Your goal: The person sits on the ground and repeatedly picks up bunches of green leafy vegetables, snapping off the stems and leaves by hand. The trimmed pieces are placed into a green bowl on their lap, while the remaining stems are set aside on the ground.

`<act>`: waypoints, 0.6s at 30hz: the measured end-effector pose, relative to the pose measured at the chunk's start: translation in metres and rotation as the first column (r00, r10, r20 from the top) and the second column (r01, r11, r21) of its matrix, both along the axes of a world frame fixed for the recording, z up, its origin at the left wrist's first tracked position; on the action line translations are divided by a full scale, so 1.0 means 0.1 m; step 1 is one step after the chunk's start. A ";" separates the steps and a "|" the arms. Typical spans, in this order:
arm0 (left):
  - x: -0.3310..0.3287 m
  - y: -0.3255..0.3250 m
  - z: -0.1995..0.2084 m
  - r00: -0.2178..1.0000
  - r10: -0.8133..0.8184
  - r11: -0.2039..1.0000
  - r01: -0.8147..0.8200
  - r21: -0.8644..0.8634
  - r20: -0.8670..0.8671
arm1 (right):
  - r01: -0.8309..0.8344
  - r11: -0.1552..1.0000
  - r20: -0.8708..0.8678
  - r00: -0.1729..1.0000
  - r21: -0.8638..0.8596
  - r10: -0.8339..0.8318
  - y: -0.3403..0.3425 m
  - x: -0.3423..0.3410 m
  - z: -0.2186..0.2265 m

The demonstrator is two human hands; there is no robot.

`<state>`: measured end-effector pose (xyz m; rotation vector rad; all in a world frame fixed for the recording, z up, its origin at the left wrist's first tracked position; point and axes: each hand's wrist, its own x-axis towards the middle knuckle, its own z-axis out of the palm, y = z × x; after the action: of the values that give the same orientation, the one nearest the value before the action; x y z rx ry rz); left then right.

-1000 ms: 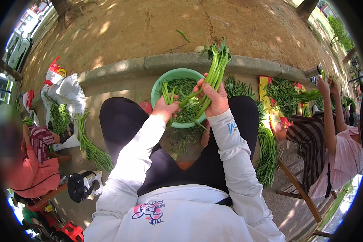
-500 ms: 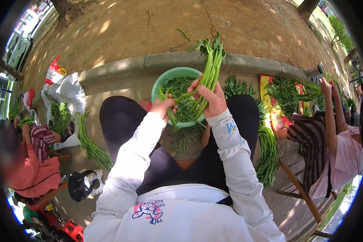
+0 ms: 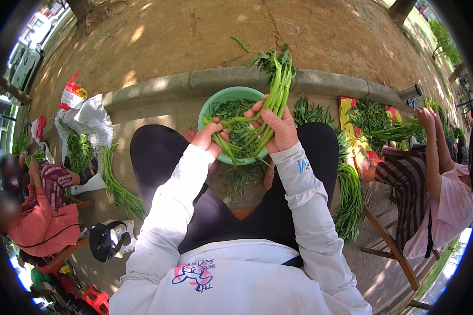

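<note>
My right hand (image 3: 279, 130) is closed round a bunch of long green vegetable stems (image 3: 281, 86), with leafy tips at their far end. To its left, my left hand (image 3: 207, 138) pinches the bent ends of several green stems, and one stem reaches across between the two hands. Both hands are above a pale green basin (image 3: 220, 95) between my knees. Loose green leaves (image 3: 235, 109) fill part of the basin, and the hands and stems cover some of it.
Stem bundles lie on the ground to the left (image 3: 118, 184) and right (image 3: 348, 202). Leaves rest on a white sack (image 3: 101, 118) and a red-yellow sack (image 3: 347, 113). A stone kerb (image 3: 210, 80) runs behind the basin. People sit at both sides; a black bag (image 3: 106, 242) is left.
My left hand has shifted slightly left, away from my right hand, with its stems. The bunch in my right hand has moved slightly right and nearer to me.
</note>
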<state>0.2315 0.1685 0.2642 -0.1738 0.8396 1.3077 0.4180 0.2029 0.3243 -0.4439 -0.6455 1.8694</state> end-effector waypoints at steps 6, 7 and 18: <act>-0.06 -0.01 0.04 0.992 0.079 0.993 -0.087 0.075 0.102 | -0.021 1.000 -0.036 0.999 -0.009 0.021 -0.01 0.00 0.01; -0.07 -0.01 0.05 0.988 0.088 0.990 -0.101 0.095 0.128 | -0.026 1.000 -0.041 0.999 -0.014 0.026 -0.01 0.00 0.00; -0.16 -0.05 0.00 0.952 0.080 0.991 -0.043 0.130 -0.294 | 0.143 0.988 -0.130 0.980 -0.051 -0.149 0.10 0.11 -0.01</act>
<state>0.2154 0.1638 0.2646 0.0994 1.0122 1.4620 0.4290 0.2133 0.3236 -0.3784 -0.4726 1.7585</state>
